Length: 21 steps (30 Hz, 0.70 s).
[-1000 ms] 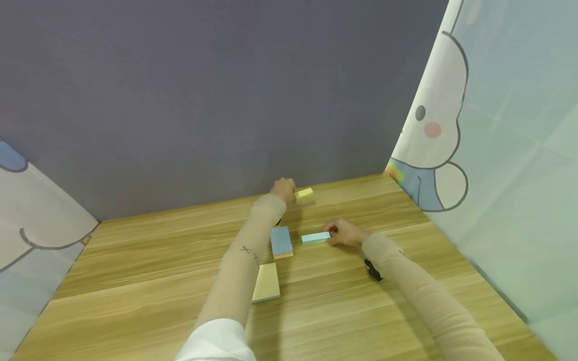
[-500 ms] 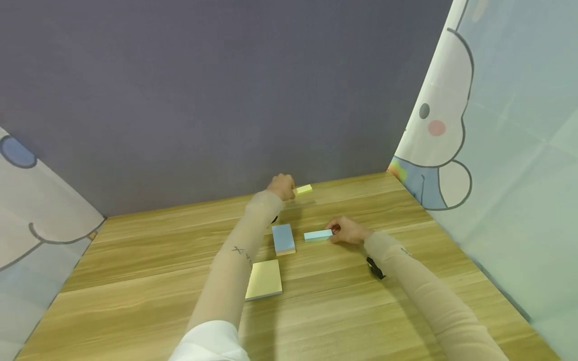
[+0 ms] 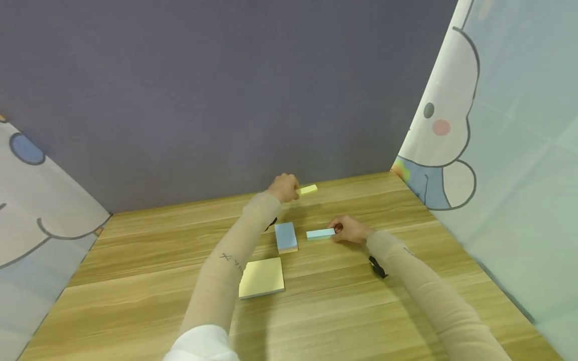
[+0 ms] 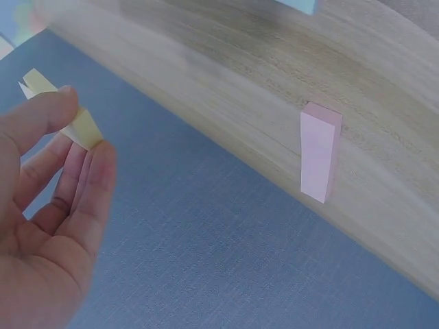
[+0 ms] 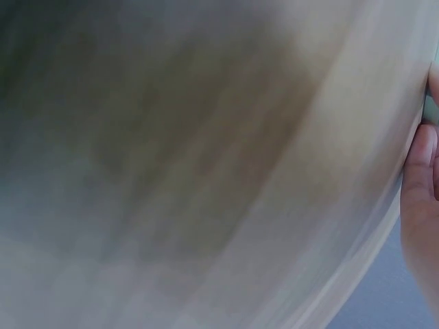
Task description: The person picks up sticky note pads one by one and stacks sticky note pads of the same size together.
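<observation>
My left hand (image 3: 284, 187) pinches a narrow pale-yellow sticky-note pad (image 3: 308, 189) near the back of the table. Its thumb and fingers meet the pad (image 4: 84, 127) in the left wrist view, with the background cloth behind. To the right of the middle, my right hand (image 3: 349, 229) pinches the right end of a narrow light-blue sticky-note pad (image 3: 320, 234) at the tabletop. Only part of that hand (image 5: 420, 195) shows in the right wrist view. A narrow pink pad (image 4: 318, 154) rests on the table in the left wrist view; the head view does not show it.
A blue note pad (image 3: 286, 236) lies left of the light-blue one. Closer in is a square yellow note pad (image 3: 262, 277), partly behind the left forearm. A dark cloth wall (image 3: 226, 100) borders the wooden table (image 3: 149, 265) behind; printed curtains (image 3: 510, 150) stand at the sides.
The head view has turned slightly, shifting the scene right. The left forearm has moved left, uncovering more of the square yellow pad. Both hands keep their pads.
</observation>
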{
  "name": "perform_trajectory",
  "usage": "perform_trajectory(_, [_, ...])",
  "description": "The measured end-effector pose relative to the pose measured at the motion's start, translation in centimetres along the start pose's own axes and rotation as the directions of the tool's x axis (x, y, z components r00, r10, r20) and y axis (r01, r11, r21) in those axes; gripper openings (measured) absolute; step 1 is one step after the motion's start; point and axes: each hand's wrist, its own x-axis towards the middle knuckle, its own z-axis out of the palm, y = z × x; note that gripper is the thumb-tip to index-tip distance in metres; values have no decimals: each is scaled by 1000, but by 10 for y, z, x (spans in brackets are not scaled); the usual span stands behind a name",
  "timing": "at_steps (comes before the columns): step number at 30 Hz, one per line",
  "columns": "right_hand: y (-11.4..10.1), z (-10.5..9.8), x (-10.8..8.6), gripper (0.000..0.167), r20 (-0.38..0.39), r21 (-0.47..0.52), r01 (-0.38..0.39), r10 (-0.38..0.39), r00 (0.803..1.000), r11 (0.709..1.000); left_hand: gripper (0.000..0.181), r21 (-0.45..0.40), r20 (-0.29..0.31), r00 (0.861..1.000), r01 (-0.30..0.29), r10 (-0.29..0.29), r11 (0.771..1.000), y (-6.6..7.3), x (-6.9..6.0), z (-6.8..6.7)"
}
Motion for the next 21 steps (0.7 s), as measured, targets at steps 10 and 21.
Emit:
perform_trajectory(10, [0,-2,-1,30,-7,11,-1,1,1000,1000,36,-52,-2,1000,-28,28,998,2,-13,1])
perform_trajectory(21, [-2,-1,0,31,3,21,-14,14,1000,1000,31,14,34,994,-106,106,994,9,-26,6])
